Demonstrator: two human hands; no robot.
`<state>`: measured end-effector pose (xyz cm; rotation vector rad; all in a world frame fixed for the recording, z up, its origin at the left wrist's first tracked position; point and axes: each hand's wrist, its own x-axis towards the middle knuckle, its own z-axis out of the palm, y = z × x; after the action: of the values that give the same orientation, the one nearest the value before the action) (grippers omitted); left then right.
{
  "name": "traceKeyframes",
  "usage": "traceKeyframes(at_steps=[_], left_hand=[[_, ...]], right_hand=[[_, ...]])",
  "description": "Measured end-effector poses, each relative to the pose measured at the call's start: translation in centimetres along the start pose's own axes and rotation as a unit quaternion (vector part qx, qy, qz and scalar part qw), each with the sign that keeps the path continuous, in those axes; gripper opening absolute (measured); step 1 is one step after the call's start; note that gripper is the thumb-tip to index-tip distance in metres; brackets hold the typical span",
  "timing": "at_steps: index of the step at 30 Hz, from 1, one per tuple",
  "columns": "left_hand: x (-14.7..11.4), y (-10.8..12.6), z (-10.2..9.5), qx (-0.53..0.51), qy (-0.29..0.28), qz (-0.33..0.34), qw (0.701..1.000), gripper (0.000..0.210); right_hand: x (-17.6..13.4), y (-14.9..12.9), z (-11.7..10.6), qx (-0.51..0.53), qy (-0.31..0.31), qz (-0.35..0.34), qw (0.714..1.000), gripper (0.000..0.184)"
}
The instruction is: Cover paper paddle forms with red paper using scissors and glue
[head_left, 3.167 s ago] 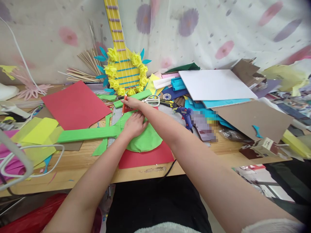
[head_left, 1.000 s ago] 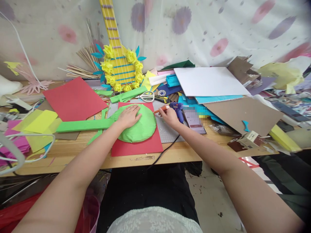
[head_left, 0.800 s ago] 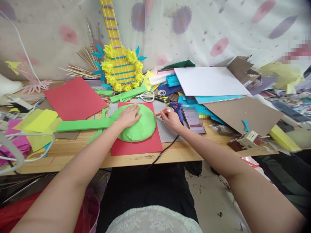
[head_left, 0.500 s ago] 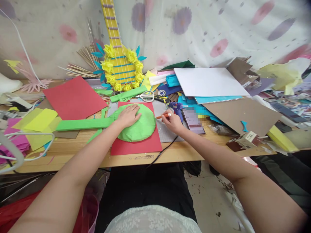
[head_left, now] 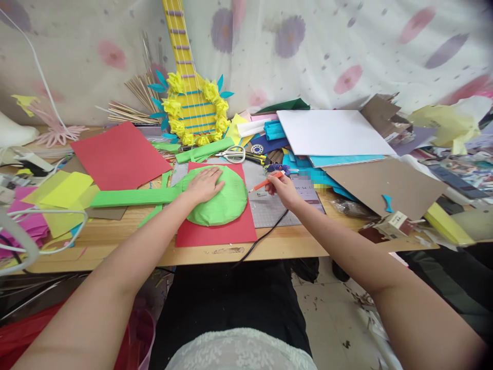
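The green paddle-shaped piece [head_left: 227,208] lies over the red sheet [head_left: 215,237], left hand [head_left: 206,185] flat on top, fingers slightly spread — right of that sheet, the right hand [head_left: 284,189] pinches an orange pen [head_left: 263,183].

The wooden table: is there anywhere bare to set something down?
Bare wood shows at the front left, between the long green strip, the yellow sheets and the left forearm. A smaller patch of grey mat shows between the front red sheet, the right hand and the black cord. The back is crowded: yellow guitar, scissors, white board.
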<state>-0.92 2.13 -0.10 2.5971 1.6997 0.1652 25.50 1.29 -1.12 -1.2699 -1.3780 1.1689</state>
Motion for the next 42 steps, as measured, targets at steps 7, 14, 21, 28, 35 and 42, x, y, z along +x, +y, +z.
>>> traceKeyframes(at_steps=[7, 14, 21, 28, 35, 42], left_hand=[[-0.2, 0.3, -0.4, 0.007, -0.011, -0.007, 1.000, 0.058], [-0.1, 0.1, -0.2, 0.005, 0.000, 0.004, 1.000, 0.058], [-0.1, 0.3, -0.2, 0.001, -0.004, -0.001, 1.000, 0.058], [0.2, -0.2, -0.2, -0.010, -0.031, 0.014, 0.999, 0.059], [1.2, -1.3, -2.5, -0.047, -0.171, 0.029, 0.984, 0.072], [1.4, -1.8, -2.8, -0.042, -0.179, 0.048, 0.982, 0.082]], right_hand=[[0.9, 0.1, 2.6, 0.014, -0.032, -0.055, 0.998, 0.039], [4.2, 0.6, 4.7, -0.060, -0.031, -0.113, 0.991, 0.021], [5.3, -2.3, 5.4, -0.028, -0.044, -0.098, 0.994, 0.037], [-0.8, -4.2, 5.0, 0.002, -0.187, -0.112, 0.976, 0.039], [-6.0, -5.0, 10.2, -0.253, -0.388, -0.391, 0.795, 0.026], [-5.9, -3.5, 14.9, -0.449, -0.374, -0.489, 0.648, 0.027]])
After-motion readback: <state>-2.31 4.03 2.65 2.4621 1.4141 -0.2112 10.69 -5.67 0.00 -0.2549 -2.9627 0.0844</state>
